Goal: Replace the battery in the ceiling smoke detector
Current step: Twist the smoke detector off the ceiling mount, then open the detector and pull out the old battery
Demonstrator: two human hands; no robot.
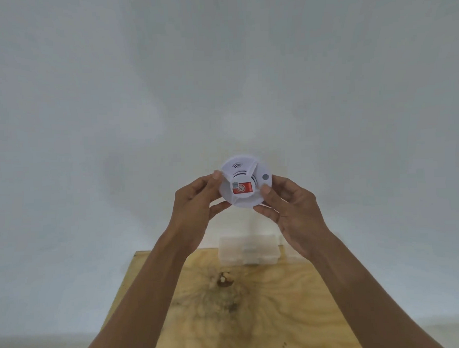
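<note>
Below the smoke detector (pixel 245 182), whose red label (pixel 242 190) is too blurred to read, the right hand (pixel 293 213) hides 1 corner of the clear plastic box (pixel 248 251).

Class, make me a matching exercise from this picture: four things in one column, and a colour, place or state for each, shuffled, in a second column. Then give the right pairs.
Column one
1. smoke detector
2. sticker
3. plastic box
4. wooden board

Column two
A. red, on the detector's face
B. pale brown with dark grain, under the arms
C. white and round, held between the left hand and the right hand
D. clear, at the board's far edge

Pairs: 1-C, 2-A, 3-D, 4-B
</note>
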